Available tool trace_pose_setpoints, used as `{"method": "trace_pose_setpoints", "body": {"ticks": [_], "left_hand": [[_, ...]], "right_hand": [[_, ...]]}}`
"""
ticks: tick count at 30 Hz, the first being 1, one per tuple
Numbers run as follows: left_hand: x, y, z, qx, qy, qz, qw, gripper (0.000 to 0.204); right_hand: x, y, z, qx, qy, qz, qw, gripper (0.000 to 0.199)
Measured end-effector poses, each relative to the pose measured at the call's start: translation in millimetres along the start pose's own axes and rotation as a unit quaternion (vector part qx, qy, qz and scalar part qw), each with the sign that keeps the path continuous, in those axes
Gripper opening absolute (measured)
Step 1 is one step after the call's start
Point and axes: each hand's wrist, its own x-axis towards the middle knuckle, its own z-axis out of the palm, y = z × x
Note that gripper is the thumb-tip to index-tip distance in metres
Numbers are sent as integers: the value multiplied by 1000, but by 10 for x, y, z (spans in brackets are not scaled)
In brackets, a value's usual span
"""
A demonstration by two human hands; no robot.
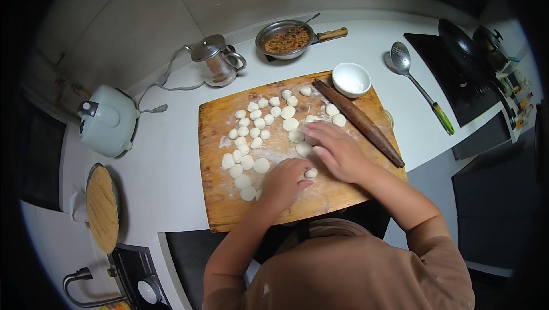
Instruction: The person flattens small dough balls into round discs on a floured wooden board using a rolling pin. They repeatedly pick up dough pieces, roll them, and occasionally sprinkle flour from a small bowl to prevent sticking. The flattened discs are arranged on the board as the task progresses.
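Dough ball (310,173) sits at the left hand (287,179); press it evenly. Whether that or the right hand (340,155) pinches, I cannot tell.

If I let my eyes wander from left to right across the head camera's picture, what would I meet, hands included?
Pale green appliance → metal pitcher → the person's left hand → right hand → slotted spoon.
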Motion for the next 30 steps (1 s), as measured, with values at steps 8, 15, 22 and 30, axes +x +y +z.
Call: {"method": "trace_pose_setpoints", "body": {"ticks": [8, 15, 22, 30], "left_hand": [[-424, -433, -550, -108, 199, -105, 968, 23], [-879, -907, -634, -173, 303, -138, 927, 16], [-643, -821, -558, -178, 294, -110, 933, 18], [-659, -951, -598, -153, 293, -120, 936, 17]], "right_hand": [[240, -109, 593, -80, -174, -126, 973, 74], [-170, -97, 370, -84, -207, -138, 965, 74], [-3, -299, 599, -62, -219, -111, 967, 72], [-126, -66, 366, -109, -213, -84, 967, 71]]}}
